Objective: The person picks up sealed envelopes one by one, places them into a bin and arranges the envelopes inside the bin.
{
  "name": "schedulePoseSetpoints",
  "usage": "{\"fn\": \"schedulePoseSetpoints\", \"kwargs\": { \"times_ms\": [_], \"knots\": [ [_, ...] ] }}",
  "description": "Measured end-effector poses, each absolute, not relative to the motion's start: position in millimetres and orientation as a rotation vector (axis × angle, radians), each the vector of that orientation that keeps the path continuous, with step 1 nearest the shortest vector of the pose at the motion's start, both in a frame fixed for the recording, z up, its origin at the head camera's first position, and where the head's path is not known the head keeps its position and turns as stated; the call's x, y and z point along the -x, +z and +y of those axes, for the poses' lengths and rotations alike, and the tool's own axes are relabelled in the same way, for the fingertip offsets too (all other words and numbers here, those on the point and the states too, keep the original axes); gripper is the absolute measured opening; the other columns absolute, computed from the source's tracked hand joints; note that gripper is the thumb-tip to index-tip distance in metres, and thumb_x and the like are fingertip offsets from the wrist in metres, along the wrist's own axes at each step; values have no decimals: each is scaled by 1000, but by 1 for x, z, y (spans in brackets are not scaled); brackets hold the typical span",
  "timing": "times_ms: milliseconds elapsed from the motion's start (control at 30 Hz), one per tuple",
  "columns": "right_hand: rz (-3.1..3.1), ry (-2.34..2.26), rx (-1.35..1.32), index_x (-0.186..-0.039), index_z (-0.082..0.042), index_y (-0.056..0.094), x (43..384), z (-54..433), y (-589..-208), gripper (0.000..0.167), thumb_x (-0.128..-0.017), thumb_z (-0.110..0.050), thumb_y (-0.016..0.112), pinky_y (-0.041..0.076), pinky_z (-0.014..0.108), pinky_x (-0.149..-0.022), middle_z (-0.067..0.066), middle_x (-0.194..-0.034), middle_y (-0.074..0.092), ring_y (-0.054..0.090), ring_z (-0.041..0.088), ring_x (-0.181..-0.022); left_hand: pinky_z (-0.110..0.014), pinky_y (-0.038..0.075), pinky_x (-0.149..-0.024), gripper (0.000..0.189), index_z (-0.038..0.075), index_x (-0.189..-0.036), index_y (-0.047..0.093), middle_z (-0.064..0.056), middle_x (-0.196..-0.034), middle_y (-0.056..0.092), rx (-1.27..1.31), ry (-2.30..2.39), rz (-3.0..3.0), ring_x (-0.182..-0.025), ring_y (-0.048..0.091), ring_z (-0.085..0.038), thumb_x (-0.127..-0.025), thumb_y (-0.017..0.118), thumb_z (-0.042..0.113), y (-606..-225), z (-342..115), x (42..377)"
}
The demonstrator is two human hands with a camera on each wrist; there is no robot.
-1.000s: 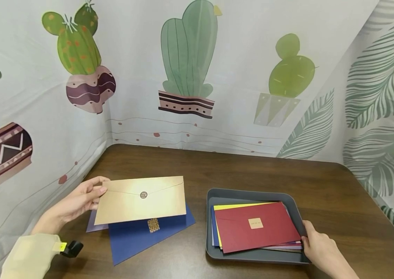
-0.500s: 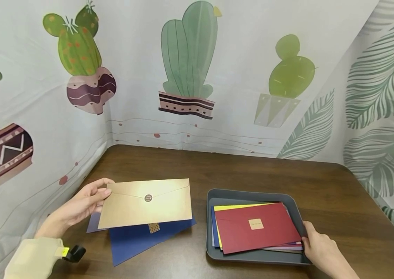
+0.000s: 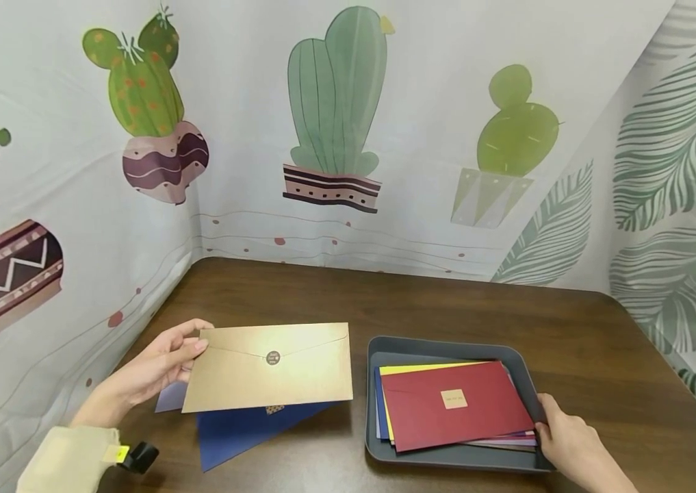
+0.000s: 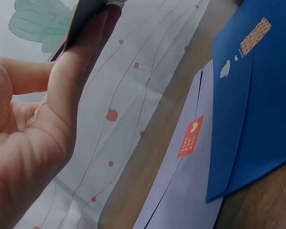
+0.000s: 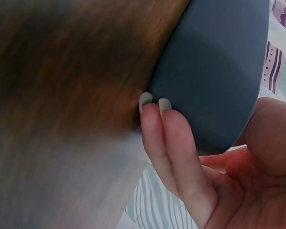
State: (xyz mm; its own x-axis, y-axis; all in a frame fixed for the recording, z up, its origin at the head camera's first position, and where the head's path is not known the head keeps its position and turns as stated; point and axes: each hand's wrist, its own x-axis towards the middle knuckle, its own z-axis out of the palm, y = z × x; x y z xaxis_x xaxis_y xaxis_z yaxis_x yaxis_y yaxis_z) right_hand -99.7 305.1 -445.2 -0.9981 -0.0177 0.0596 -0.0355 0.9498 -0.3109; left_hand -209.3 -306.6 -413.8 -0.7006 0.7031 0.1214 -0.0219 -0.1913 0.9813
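Note:
My left hand (image 3: 159,363) pinches a gold envelope (image 3: 270,383) by its left edge, thumb on the near face. A round dark sticker seals its flap. The envelope is raised above a blue envelope (image 3: 243,435) and a lavender envelope (image 4: 181,181) lying on the table, and hides much of both. My right hand (image 3: 578,438) grips the right wall of a dark grey tray (image 3: 446,457); the right wrist view shows fingertips against the tray's outer side (image 5: 209,71). A red envelope (image 3: 477,411) with a beige square sticker tops the stack in the tray.
Beneath the red envelope, edges of a yellow envelope (image 3: 406,369), a blue one and several others show. The brown wooden table (image 3: 298,287) ends at a cactus-print cloth (image 3: 230,171) behind and to the left. A black strap piece (image 3: 141,457) sticks out from my left sleeve.
My left hand has carried the gold envelope rightward and slightly toward me, nearer the tray, covering more of the blue envelope's sticker. My right hand keeps its hold on the tray.

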Motion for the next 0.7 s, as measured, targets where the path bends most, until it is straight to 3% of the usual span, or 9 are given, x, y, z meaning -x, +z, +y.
{"fn": "schedulePoseSetpoints", "kwargs": {
  "times_ms": [433,700],
  "knots": [
    [-3008,475,-55,-113,2,50,99,306,-450,33,-83,-2,63,42,45,-51,13,-69,65,59,27,-58,-37,60,-70,28,9,-123,39,-5,-104,70,-763,1924,1576,-88,72,-20,-103,25,-4,-415,-290,207],
    [-3090,535,-12,-117,2,47,103,307,-444,34,-86,-4,60,44,45,-52,18,-76,67,63,29,-63,-35,60,-69,29,7,-124,39,-5,-104,70,-766,1935,1535,-88,71,-19,-103,23,-4,-411,-279,205]
  ]
}}
